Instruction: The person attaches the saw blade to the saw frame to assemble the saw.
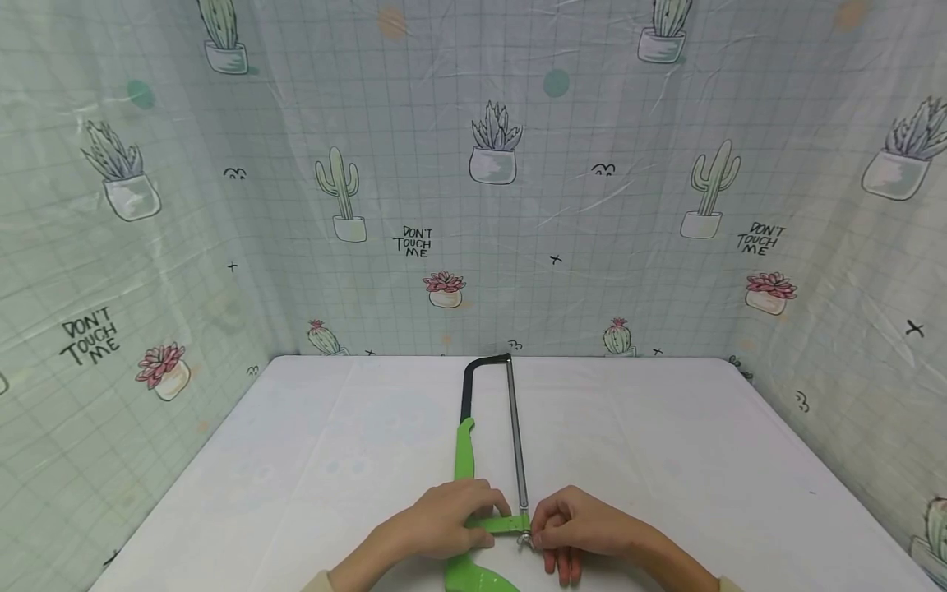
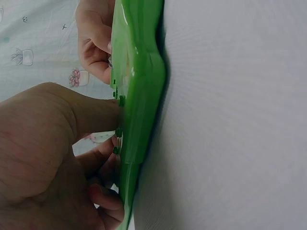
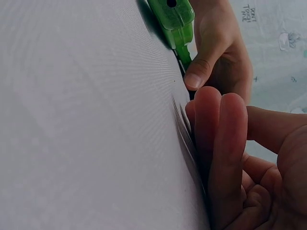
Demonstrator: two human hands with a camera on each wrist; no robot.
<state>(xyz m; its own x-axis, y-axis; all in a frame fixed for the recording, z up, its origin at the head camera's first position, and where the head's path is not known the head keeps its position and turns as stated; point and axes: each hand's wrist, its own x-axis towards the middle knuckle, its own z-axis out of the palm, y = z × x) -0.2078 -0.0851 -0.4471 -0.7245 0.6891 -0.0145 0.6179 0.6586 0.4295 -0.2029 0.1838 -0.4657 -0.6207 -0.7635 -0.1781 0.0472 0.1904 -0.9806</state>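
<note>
In the head view, a hacksaw (image 1: 464, 460) lies flat on the white table (image 1: 296, 460), with its black front bow (image 1: 467, 395) pointing away from the person and its blade (image 1: 516, 436) running along the right side. The left hand (image 1: 451, 516) rests across the green frame and grips the short green crossbar (image 1: 503, 524), with the thumb on the near side and bent fingers on the far side. The right hand (image 1: 584, 522) is just beside the near end of the blade; its thumb and forefinger are bent together and pinch the small metal wing nut (image 1: 524, 540), while the other fingers hang lower, near the table. The green handle (image 1: 477, 578) is cut off by the bottom edge, and part of the frame is hidden under the left hand. In the left wrist view, the left thumb presses on the green frame, close to some small green pegs (image 2: 119, 132), and the other fingers are partly covered behind it. Beyond, the right thumb and forefinger close on a tiny shiny piece, mostly hidden by the frame. In the right wrist view, two fingers of the right hand stand in front and cover its pinch, so the wing nut cannot be made out; the left thumb is near them, below the green handle, which is cut by the top edge.
</note>
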